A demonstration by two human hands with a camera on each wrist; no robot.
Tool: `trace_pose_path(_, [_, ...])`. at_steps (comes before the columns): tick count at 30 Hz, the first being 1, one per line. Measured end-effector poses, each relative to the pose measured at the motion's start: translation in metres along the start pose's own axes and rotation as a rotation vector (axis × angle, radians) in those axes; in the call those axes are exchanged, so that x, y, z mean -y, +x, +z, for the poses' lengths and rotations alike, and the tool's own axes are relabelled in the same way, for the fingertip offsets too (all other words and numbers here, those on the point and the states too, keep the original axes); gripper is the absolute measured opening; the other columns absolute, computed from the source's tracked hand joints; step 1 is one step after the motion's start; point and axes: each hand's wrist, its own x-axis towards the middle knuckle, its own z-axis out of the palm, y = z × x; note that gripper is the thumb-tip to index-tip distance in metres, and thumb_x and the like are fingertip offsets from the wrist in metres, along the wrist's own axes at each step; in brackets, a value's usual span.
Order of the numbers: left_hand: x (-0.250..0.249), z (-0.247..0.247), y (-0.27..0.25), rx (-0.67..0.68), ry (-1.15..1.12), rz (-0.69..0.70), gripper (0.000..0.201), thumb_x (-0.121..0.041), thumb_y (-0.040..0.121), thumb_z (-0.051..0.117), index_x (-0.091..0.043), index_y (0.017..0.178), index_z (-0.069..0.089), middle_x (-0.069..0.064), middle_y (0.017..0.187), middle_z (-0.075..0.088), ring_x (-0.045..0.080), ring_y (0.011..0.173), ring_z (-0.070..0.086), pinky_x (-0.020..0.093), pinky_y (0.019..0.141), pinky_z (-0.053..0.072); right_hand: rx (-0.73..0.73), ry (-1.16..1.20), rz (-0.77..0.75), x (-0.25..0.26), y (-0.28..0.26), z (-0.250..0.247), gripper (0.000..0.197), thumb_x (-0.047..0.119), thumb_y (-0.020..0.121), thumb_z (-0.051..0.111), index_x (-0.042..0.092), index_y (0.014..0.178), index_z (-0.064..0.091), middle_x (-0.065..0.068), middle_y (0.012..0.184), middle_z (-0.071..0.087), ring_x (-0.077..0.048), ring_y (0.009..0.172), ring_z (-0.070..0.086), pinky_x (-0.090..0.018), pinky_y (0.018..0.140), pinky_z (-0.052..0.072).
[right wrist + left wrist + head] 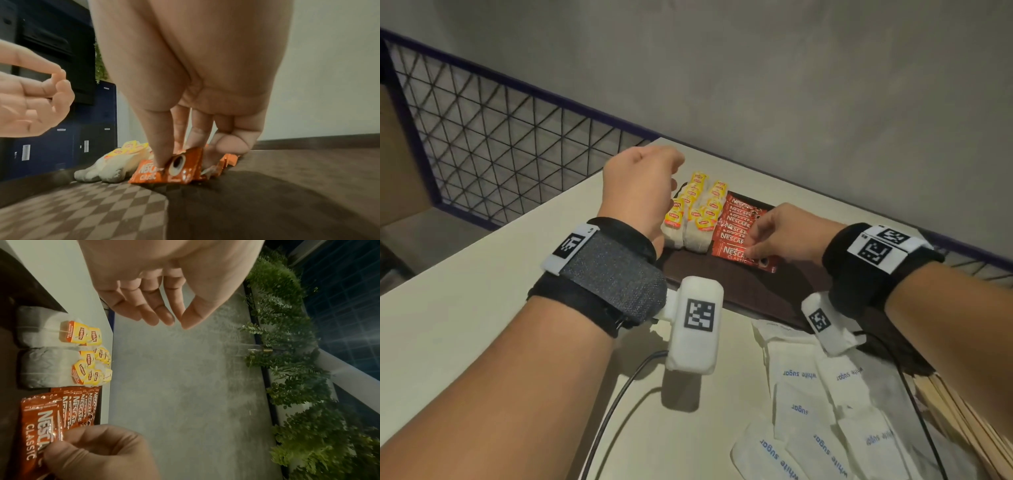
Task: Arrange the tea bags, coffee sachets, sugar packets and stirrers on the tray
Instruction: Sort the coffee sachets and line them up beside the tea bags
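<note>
Sugar packets (822,411) are spread nearest the camera on the counter (482,291), about ten of them countable, overlapping, just short of the near edge of the dark tray (774,301). Wooden stirrers (969,428) are bundled at their right; their number cannot be told. On the far part of the tray two rows of tea bags (697,214) are laid side by side, roughly a dozen yellow tags being visible. Just to the right of them a single overlapping row of about seven red coffee sachets (736,233) is seen. The nearest sachet of that row is pinched at its right end by the fingers (162,151) of the right hand (787,236), thumb on the printed face and fingers behind, its near edge resting on the tray. The left hand (640,188) is held above the tea bags, touching nothing, its fingers (156,313) loosely curled toward the thumb with nothing between them.
</note>
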Motion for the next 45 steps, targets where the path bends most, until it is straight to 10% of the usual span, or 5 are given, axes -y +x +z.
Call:
trace_pose_path(7, [0.001,0.001,0.001,-0.001,-0.010,0.014,0.007,-0.015,0.092,0.066,-0.020,0.092,0.069,-0.003,0.089,0.065,0.015,0.085,0.063,0.029,0.066,0.047,-0.046,-0.154,-0.015,0.006,0.009,0.001,0.012,0.032,0.087,0.079,0.022,0.093,0.074,0.003,0.102,0.071,-0.015,0.096,0.067,-0.037,0.087,0.059])
trace_pose_path(15, [-0.002,0.001,-0.001,0.015,-0.026,0.014,0.009,-0.014,0.092,0.066,-0.021,0.088,0.068,-0.004,0.085,0.064,0.015,0.084,0.063,0.029,0.065,0.047,0.021,-0.162,0.088,0.003,0.000,-0.009,0.028,0.036,0.087,0.078,0.016,0.102,0.064,-0.003,0.102,0.070,-0.019,0.080,0.070,-0.028,0.064,0.061])
trace_pose_path(21, [-0.003,0.002,-0.003,0.024,-0.039,0.023,0.011,-0.012,0.093,0.065,-0.020,0.085,0.068,-0.002,0.085,0.063,0.015,0.078,0.060,0.026,0.060,0.045,0.056,-0.366,-0.064,0.005,-0.004,-0.003,0.039,0.043,0.084,0.080,0.027,0.116,0.063,0.008,0.112,0.054,-0.015,0.099,0.055,-0.033,0.084,0.052])
trace_pose_path(29, [-0.004,0.002,-0.005,0.036,-0.052,0.010,0.013,-0.012,0.092,0.066,-0.021,0.083,0.067,-0.003,0.087,0.064,0.015,0.080,0.060,0.026,0.059,0.044,0.016,-0.479,-0.071,0.009,0.006,0.011,0.031,0.041,0.087,0.077,0.025,0.111,0.067,0.005,0.108,0.062,-0.007,0.083,0.056,-0.022,0.065,0.044])
trace_pose_path(45, [-0.006,0.002,-0.007,0.042,-0.045,0.021,0.017,-0.011,0.092,0.066,-0.022,0.078,0.067,-0.003,0.082,0.063,0.014,0.076,0.060,0.025,0.058,0.044,-0.032,-0.349,0.003,0.013,0.010,0.014,0.035,0.039,0.085,0.080,0.021,0.111,0.064,0.000,0.108,0.065,-0.014,0.085,0.065,-0.027,0.070,0.057])
